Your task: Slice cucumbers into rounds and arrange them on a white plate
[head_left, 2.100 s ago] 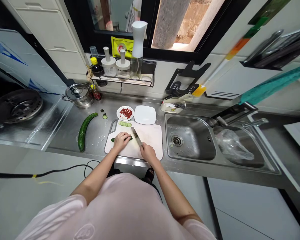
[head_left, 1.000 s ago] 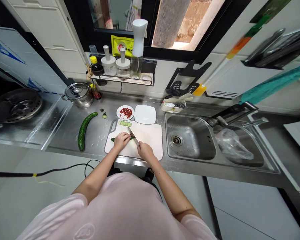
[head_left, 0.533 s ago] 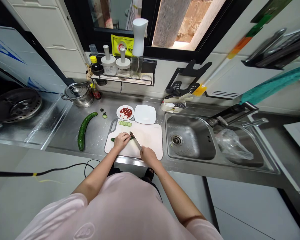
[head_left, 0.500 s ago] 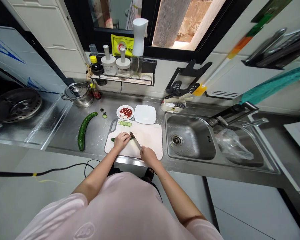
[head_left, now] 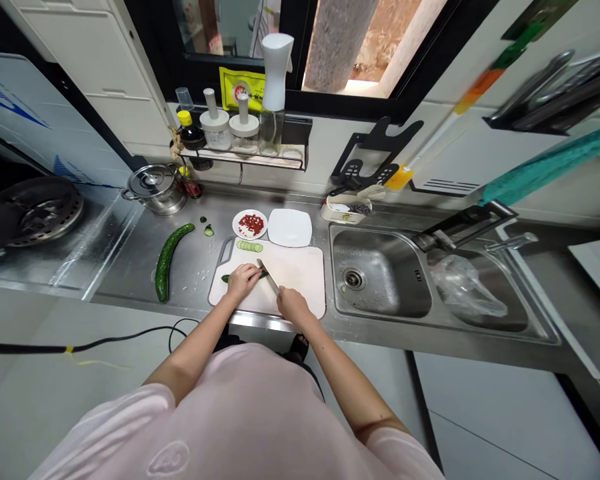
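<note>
Dark pan far L, lidded pot next, then whole cuke on worktop, w/ green offcut nr its top end. On white board: L hand, fingers bent & tog., pinning cut cuke, mostly hidden under it. Slices in a row behind, nr round plate w/ red bits. Knife angled at cut cuke's R end, handle wrapped by R hand. Square plate just behind board; sink R of it.
</note>
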{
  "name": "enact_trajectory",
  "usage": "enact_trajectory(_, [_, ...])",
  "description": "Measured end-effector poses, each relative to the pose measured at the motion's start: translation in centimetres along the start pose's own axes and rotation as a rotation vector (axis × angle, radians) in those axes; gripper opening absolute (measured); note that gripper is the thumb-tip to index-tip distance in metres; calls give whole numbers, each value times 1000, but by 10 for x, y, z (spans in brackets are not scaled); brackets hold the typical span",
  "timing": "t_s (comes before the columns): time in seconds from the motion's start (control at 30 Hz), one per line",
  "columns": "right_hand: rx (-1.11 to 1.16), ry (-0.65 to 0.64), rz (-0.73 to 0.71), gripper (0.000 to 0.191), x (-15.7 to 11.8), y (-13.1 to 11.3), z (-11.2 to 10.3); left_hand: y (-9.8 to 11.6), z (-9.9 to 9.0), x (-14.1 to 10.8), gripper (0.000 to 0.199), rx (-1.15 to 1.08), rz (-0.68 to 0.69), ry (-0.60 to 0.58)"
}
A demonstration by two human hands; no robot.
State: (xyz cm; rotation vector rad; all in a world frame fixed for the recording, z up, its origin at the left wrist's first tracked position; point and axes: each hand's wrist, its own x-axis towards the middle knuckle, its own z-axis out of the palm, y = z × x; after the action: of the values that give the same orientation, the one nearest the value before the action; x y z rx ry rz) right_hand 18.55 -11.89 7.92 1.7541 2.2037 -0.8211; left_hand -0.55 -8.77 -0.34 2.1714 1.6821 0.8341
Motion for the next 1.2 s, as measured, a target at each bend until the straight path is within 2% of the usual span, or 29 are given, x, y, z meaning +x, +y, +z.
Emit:
enact_trajectory(0.53, [4,44,1,28,25,-11,5,0,-1,0,24,16,15,-10])
enact_trajectory(0.87, [-17,25,-20,28,9,1,9,-2,3,-1,21,-6,19,34])
enact_trajectory(1.2, [-21,32,-17,28,28,-7,11,-3,4,0,21,1,24,25])
